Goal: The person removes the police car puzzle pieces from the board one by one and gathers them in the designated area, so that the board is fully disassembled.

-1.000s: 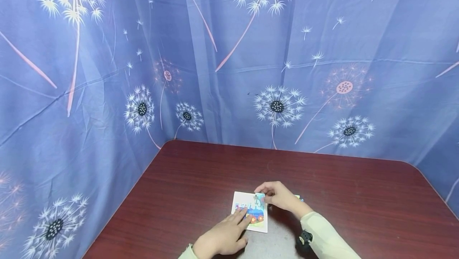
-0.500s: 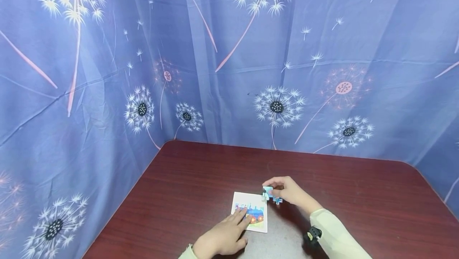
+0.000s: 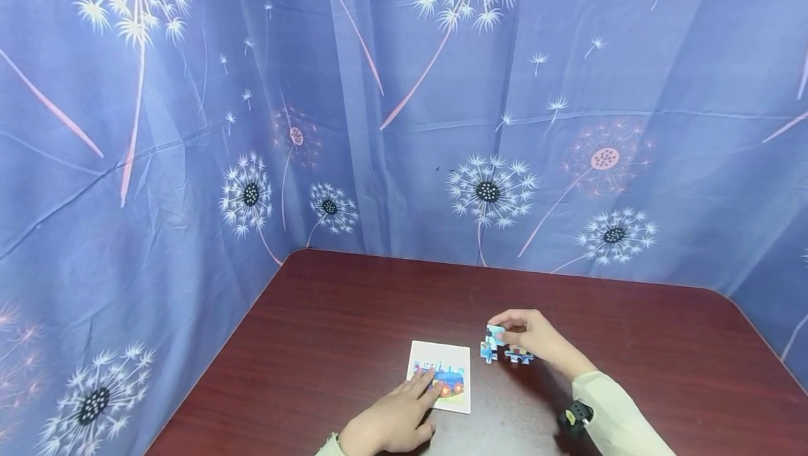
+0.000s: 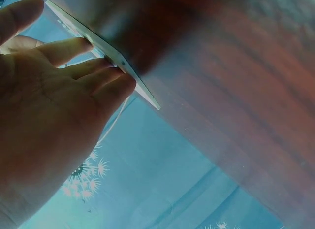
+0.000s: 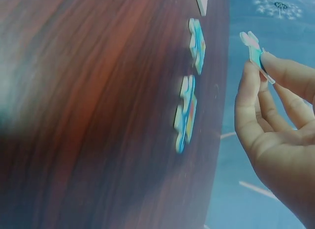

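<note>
My left hand (image 3: 394, 417) rests with its fingers on a small white-bordered puzzle board (image 3: 442, 348), which shows a picture of a blue vehicle with orange wheels. In the left wrist view, the board (image 4: 140, 87) appears edge-on under the fingertips. To the right, my right hand (image 3: 546, 344) pinches a light blue puzzle piece (image 5: 254, 49) between thumb and fingers, above the table. Two loose puzzle pieces lie below it: one light blue (image 3: 488, 352), nearer the board, and one blue with red and yellow (image 3: 519, 356), partly under the hand.
The dark red wooden table (image 3: 353, 316) runs back to a blue curtain (image 3: 404, 182) with dandelion prints, which also hangs along the left side. A black device (image 3: 576, 417) is strapped at the right wrist over a pale sleeve (image 3: 618, 414).
The right hand has carried the pinched piece off the board's upper right corner and rightward, bringing the loose pieces into view. The left hand has stayed on the board.
</note>
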Motion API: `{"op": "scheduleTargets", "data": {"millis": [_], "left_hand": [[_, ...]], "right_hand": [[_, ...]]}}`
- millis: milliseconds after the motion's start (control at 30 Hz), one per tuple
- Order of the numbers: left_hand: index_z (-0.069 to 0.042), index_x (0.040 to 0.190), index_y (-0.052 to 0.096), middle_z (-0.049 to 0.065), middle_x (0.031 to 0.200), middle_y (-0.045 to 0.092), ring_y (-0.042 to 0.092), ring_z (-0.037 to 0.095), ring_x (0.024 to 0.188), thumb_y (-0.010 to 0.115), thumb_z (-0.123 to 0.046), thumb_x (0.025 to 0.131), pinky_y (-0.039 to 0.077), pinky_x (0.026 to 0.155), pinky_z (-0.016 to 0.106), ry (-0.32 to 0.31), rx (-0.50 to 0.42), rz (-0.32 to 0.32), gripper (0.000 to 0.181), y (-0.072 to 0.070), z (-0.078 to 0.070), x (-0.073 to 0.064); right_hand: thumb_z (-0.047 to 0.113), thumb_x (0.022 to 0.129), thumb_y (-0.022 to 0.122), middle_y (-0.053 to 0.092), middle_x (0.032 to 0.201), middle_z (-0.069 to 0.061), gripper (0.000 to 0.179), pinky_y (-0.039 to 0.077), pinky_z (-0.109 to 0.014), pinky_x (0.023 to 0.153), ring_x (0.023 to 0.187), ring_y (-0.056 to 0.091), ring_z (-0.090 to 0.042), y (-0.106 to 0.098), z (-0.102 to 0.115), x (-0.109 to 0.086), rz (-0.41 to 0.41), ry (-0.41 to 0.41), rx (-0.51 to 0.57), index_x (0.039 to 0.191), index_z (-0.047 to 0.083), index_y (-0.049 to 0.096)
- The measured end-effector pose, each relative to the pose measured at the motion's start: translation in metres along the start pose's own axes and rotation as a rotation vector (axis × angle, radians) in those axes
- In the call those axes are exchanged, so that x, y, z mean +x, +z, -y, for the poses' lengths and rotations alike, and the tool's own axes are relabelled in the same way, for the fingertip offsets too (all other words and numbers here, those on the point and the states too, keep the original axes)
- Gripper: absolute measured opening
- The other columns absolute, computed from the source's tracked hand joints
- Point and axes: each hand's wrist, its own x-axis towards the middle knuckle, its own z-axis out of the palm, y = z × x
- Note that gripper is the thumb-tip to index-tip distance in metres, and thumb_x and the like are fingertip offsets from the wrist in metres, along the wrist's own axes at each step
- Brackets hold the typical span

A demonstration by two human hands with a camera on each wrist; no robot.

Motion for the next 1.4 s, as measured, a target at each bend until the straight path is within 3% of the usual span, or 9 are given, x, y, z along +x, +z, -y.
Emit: {"op": "scheduleTargets", "data": {"millis": [267, 767, 1000, 1400], "left_hand": [[-0.015, 0.149, 0.038, 0.010, 0.156, 0.028, 0.028, 0.028, 0.142, 0.052, -0.037, 0.094, 0.033, 0.110, 0.042, 0.006, 0.007, -0.008, 0.061, -0.002, -0.001, -0.002], [-0.014, 0.148, 0.038, 0.011, 0.155, 0.030, 0.029, 0.024, 0.142, 0.052, -0.038, 0.095, 0.034, 0.110, 0.040, 0.014, 0.019, -0.025, 0.060, -0.002, -0.001, -0.003], [-0.014, 0.148, 0.039, 0.011, 0.155, 0.030, 0.029, 0.025, 0.142, 0.053, -0.037, 0.094, 0.034, 0.110, 0.041, 0.012, 0.013, -0.024, 0.060, -0.003, -0.002, -0.004], [-0.013, 0.148, 0.038, 0.012, 0.155, 0.029, 0.029, 0.024, 0.142, 0.052, -0.038, 0.095, 0.033, 0.111, 0.039, 0.014, 0.022, -0.018, 0.061, -0.004, -0.002, -0.003]], "right_hand": [[0.009, 0.091, 0.065, 0.068, 0.097, -0.017, 0.032, 0.057, -0.036, 0.069, 0.077, 0.066, -0.021, -0.021, -0.009, -0.012, -0.012, 0.020, -0.005, 0.118, -0.006, 0.062], [0.004, 0.091, 0.062, 0.069, 0.092, -0.017, 0.029, 0.055, -0.034, 0.063, 0.068, 0.063, -0.017, -0.051, -0.026, -0.040, -0.004, 0.016, -0.033, 0.115, -0.014, 0.060], [0.003, 0.091, 0.063, 0.068, 0.095, -0.019, 0.030, 0.056, -0.034, 0.063, 0.071, 0.065, -0.019, -0.056, -0.031, -0.050, 0.029, 0.081, -0.030, 0.116, -0.013, 0.060], [-0.002, 0.087, 0.063, 0.064, 0.083, -0.013, 0.025, 0.054, -0.030, 0.059, 0.067, 0.060, -0.010, -0.053, -0.040, -0.053, 0.021, 0.085, -0.019, 0.109, -0.014, 0.063]]}}
